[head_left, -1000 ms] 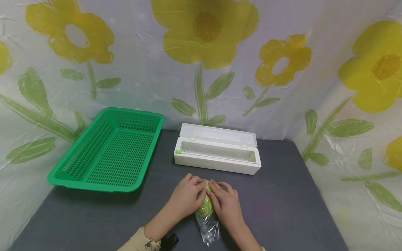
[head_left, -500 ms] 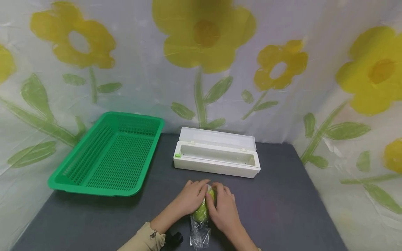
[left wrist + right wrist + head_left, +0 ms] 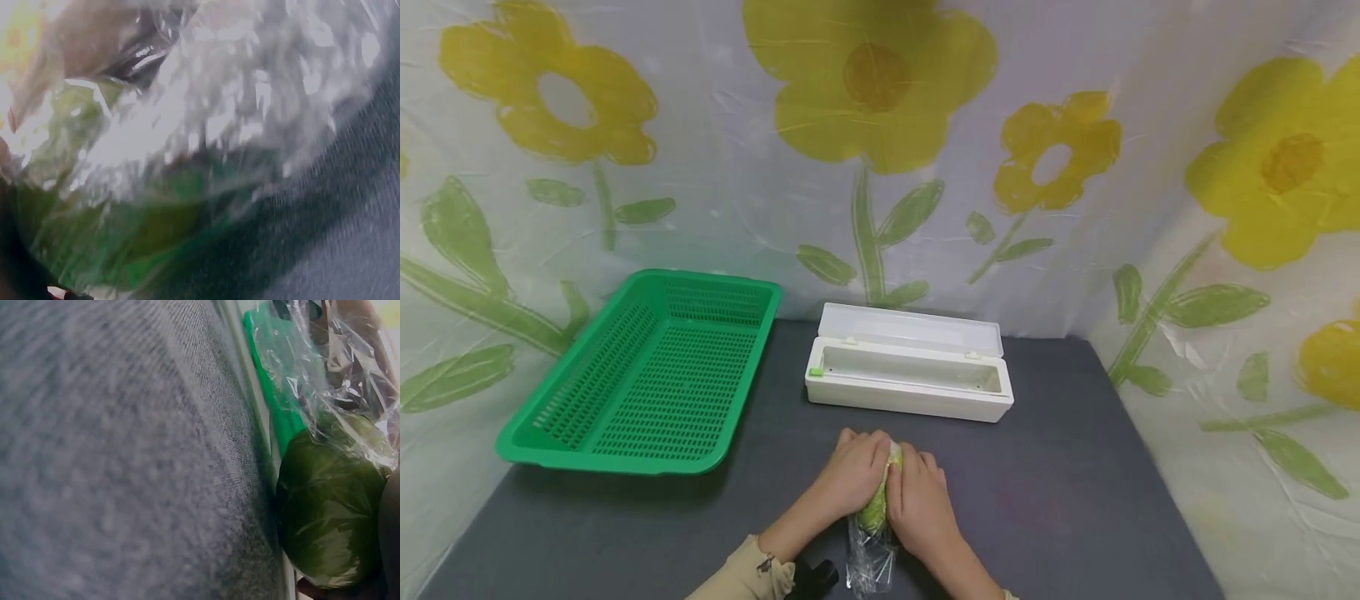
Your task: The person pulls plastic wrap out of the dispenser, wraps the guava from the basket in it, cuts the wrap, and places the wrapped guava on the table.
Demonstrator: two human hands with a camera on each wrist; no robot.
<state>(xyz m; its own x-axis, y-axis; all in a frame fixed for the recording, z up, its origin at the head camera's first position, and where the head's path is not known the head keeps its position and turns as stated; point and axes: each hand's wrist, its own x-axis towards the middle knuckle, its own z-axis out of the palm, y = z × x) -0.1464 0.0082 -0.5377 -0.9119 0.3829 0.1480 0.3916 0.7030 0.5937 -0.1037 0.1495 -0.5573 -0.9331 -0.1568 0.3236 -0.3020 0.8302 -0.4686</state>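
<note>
A long green fruit or vegetable (image 3: 874, 510), its exact kind unclear, lies between my two hands in clear plastic film. My left hand (image 3: 848, 475) holds it from the left, and the right hand (image 3: 922, 504) curls along its other side, thumb on top. Both hands' fingertips are near its far end. A loose tail of crumpled film (image 3: 870, 560) trails toward me. In the right wrist view, the rounded near end of the green item (image 3: 331, 506) shows smooth under the wrap. Blurred, bunched film (image 3: 212, 94) fills much of the left wrist view.
Behind my hands stands a long white box (image 3: 910, 402), its lid (image 3: 910, 325) raised and a green tab at its left. A green perforated basket (image 3: 610, 460) sits to the left. Flowered sheeting (image 3: 737, 208) encloses the dark grey tabletop (image 3: 1037, 492).
The wrapped green item and film tail have shifted slightly left and toward me. My fingers have moved from its far tip to close more around its sides.
</note>
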